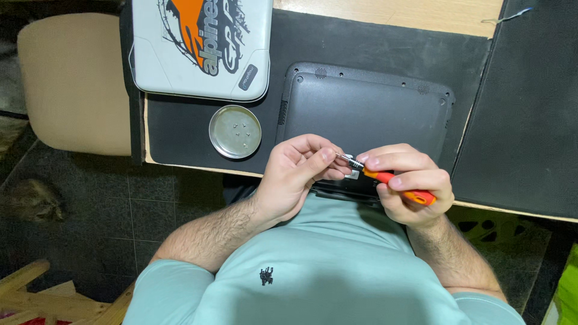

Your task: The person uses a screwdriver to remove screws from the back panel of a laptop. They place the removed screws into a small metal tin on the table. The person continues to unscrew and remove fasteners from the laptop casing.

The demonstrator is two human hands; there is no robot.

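Holding one orange-handled screwdriver (397, 185), the right hand (409, 186) is closed around its grip at the near edge of the surface (385, 18); the left hand (298, 174) pinches the metal tip with thumb and fingers; one black laptop (367, 114) lies underside up beneath them; one round metal dish (235, 131) just left of it holds about five small screws (241, 129); one white laptop (201, 45) sits at the far left corner.

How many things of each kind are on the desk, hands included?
Laptops: 2 (black laptop, white laptop)
Round metal dish: 1
Orange screwdriver: 1
Hands: 2 (left hand, right hand)
Total: 6
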